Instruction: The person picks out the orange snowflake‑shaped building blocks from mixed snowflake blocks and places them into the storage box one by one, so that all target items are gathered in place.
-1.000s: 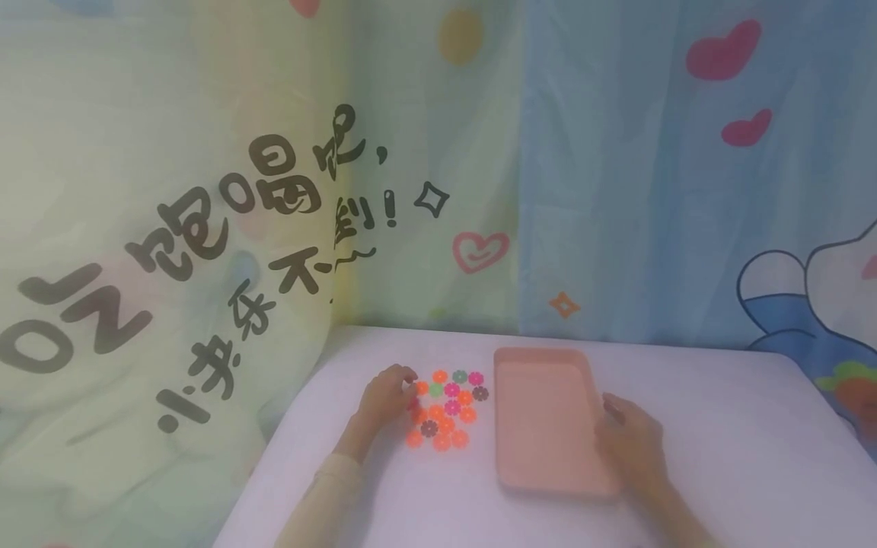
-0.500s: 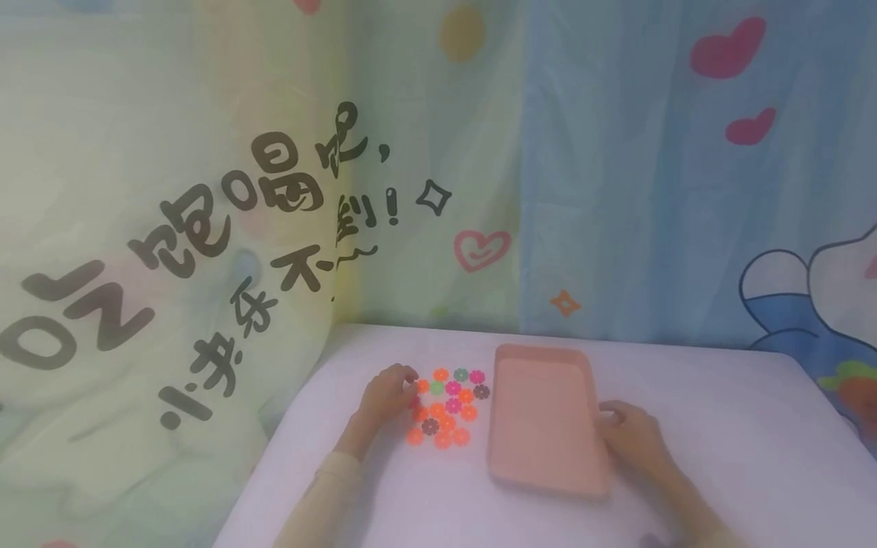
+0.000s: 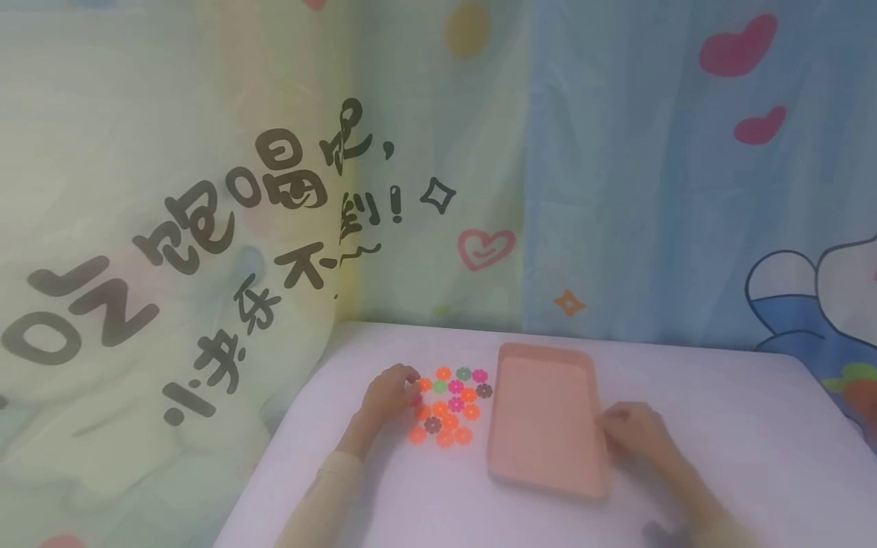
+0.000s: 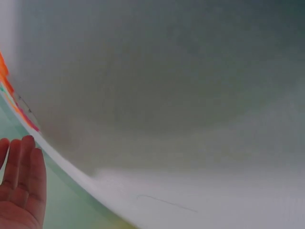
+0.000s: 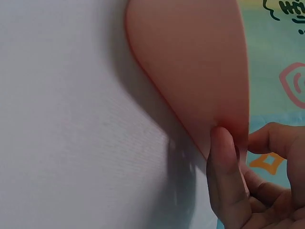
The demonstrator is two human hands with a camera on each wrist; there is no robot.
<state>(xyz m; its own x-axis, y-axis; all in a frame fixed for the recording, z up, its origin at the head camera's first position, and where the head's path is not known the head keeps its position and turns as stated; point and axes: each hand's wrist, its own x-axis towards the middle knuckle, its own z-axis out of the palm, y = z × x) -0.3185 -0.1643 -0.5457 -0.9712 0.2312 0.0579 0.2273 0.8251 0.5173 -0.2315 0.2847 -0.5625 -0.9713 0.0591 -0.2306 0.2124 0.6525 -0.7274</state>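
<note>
A shallow pink tray [image 3: 548, 426] lies on the white table, its long sides running away from me. My right hand [image 3: 637, 430] pinches its right edge; in the right wrist view the thumb [image 5: 224, 148] presses the outer wall of the tray [image 5: 195, 62] while the forefinger reaches over the rim. To the left of the tray lies a loose cluster of small flower-shaped plastic pieces [image 3: 448, 421], in orange, pink, green and dark brown. My left hand [image 3: 392, 392] rests at the left side of that cluster, fingertips right by the outer pieces. In the left wrist view its fingers [image 4: 35, 176] are nearly straight.
The white table [image 3: 411, 502] ends at a printed curtain [image 3: 617, 190] behind and another [image 3: 137, 228] along the left. A dark shadow falls below the right forearm.
The tray's near end has swung slightly left toward the flower-shaped pieces. My right hand has shifted its hold on the tray's edge. My left hand stays where it was.
</note>
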